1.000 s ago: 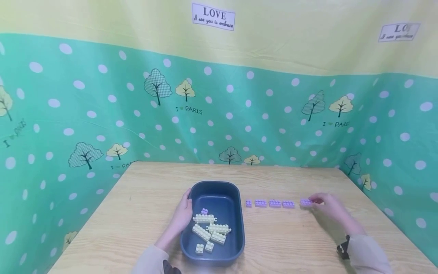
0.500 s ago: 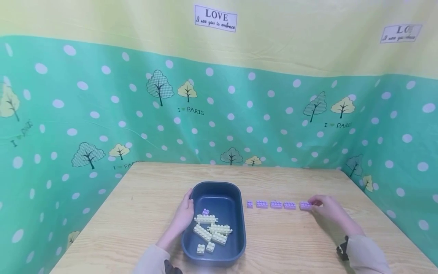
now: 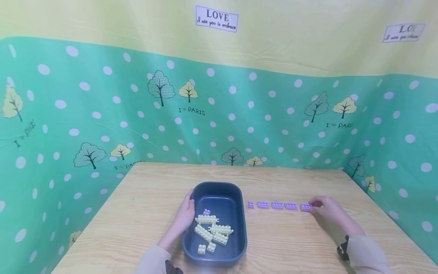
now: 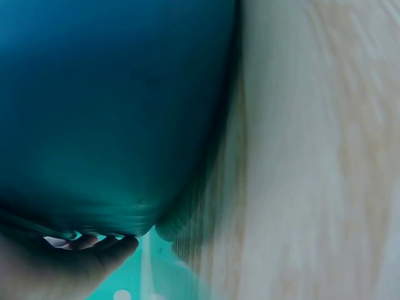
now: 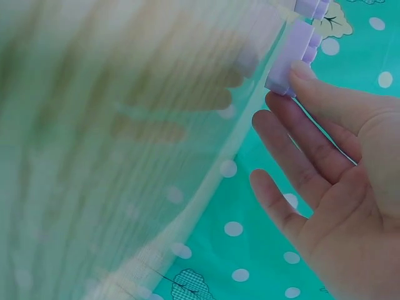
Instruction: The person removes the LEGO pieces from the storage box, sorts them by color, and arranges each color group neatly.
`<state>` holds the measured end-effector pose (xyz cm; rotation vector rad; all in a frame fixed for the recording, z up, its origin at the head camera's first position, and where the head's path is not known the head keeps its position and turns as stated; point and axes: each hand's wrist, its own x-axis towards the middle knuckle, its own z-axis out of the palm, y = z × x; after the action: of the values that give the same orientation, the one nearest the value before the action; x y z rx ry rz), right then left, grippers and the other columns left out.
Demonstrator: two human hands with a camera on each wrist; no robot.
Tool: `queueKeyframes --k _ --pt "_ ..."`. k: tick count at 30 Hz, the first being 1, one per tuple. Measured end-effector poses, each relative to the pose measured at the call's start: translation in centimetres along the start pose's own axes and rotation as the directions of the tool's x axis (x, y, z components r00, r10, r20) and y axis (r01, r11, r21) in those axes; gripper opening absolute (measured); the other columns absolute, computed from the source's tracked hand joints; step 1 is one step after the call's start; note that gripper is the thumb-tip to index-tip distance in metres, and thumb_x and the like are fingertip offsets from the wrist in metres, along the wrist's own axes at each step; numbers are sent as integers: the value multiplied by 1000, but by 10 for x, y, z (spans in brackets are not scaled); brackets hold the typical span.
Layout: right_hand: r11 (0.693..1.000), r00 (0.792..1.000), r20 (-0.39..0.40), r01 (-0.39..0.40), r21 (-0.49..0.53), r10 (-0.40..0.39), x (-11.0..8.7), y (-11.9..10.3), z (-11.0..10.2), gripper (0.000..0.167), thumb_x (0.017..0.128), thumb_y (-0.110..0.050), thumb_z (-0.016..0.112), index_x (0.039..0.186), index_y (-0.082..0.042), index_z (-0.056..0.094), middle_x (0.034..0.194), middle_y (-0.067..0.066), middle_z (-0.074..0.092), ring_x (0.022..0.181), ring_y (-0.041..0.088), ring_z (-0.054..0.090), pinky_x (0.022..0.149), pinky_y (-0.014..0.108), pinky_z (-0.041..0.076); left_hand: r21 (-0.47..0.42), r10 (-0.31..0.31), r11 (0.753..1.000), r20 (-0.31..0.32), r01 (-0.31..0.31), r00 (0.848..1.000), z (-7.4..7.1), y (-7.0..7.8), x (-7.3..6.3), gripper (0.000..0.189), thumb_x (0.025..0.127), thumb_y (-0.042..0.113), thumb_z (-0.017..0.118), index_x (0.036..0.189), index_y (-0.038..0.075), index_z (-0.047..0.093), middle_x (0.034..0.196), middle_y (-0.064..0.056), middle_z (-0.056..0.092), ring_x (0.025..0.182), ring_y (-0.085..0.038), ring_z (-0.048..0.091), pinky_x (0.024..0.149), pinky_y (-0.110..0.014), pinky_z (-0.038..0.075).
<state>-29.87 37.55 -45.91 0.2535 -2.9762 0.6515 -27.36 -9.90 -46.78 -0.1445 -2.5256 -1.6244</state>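
A dark blue rectangular tub (image 3: 215, 183) stands on the table, with several pale cream toy bricks (image 3: 221, 229) and a small purple brick (image 3: 207, 212) inside. My left hand (image 3: 184, 213) holds the tub by its left side; in the left wrist view, its fingers (image 4: 119, 251) lie at the tub's wall. To the right of the tub, several purple bricks (image 3: 277, 205) form a row, studs up. My right hand (image 3: 327, 210) pinches the rightmost purple brick (image 3: 305, 207) at its right end. In the right wrist view, thumb and forefinger touch that brick (image 5: 292, 59), the other fingers spread loosely.
The wooden table (image 3: 273, 243) has a green and yellow printed curtain (image 3: 219, 114) along its back and sides. A narrow gap lies between the held brick and its neighbour (image 3: 291, 206) in the row.
The right hand's brick has shifted slightly left and nearer, relative to the row, since a second ago. A small pale piece beside that hand is out of sight now. The left hand keeps its hold.
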Motion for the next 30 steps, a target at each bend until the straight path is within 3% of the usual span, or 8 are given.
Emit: queueKeyframes --k 15,30 --pt "1000 999 34 -29 -6 29 2 -2 1 18 83 -13 69 97 -3 67 91 8 68 88 28 62 78 48 53 -4 -3 1000 8 3 1000 1 -3 1 47 99 5 28 144 -8 21 146 -32 27 135 -48 26 112 -59 21" --pt "996 996 62 -63 62 59 2 -4 1 18 82 -12 69 97 -3 65 93 9 67 88 26 62 74 42 55 3 -3 1000 -2 3 1000 1 -4 1 48 99 6 29 144 -8 22 147 -31 27 135 -47 25 112 -58 21"
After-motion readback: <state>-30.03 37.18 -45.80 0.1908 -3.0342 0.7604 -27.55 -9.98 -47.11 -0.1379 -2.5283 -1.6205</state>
